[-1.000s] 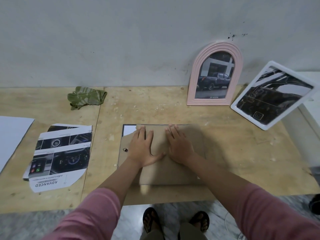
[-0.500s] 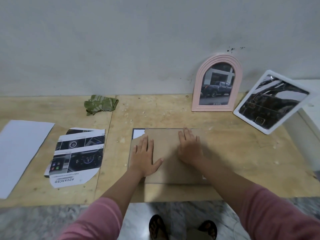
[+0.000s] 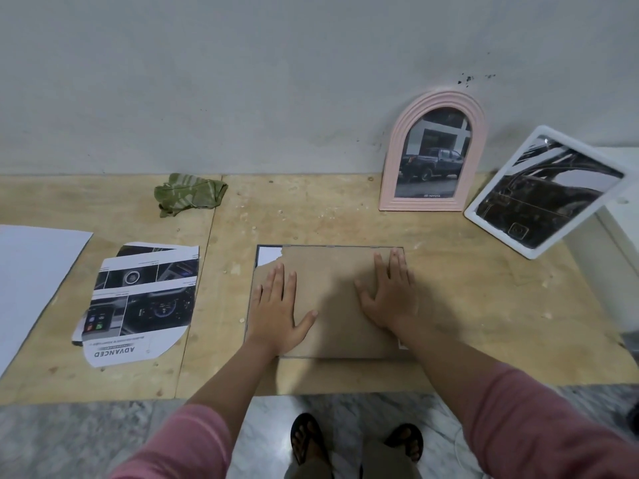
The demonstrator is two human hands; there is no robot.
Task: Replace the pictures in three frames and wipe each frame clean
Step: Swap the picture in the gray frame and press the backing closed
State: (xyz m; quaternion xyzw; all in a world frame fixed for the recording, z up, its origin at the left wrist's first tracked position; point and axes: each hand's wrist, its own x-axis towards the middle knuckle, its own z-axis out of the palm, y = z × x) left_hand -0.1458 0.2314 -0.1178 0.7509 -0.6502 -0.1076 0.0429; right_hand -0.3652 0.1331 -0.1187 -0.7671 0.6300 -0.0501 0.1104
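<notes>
**Backing board pressed into the third frame**

The plywood tabletop (image 3: 449, 305) fills the middle band of the picture, pale, pitted and split by a seam at left of centre, with a grey plaster wall (image 3: 242, 81) behind it. Lying face down at centre is the rectangular frame (image 3: 256, 257), its thin dark edge showing round a brown cardboard backing board (image 3: 332, 281). The long axis of the board runs left to right across the picture. Its upper left corner is torn, and a scrap of white paper shows there.

Both hands lie directly on the board, fingers pointing toward the wall. The left hand (image 3: 276, 312) is spread flat near the board's left edge, thumb out to the right. The right hand (image 3: 390, 299) is flat near the right edge, fingertips almost at the upper right corner. Neither grips anything. Each hand is close to its own side, so seating the board, likely the step in hand, falls equally to both.

At upper right a white rectangular frame (image 3: 484, 216) leans tilted, holding a dark glossy car-interior picture; beside it a ribbed pink arched frame (image 3: 390, 167) stands against the wall with a truck photo. At left lies a cut brochure page (image 3: 138, 305), and beyond it a plain white sheet (image 3: 31, 271). A crumpled green cloth (image 3: 190, 193) rests near the wall, well apart from the hands.
</notes>
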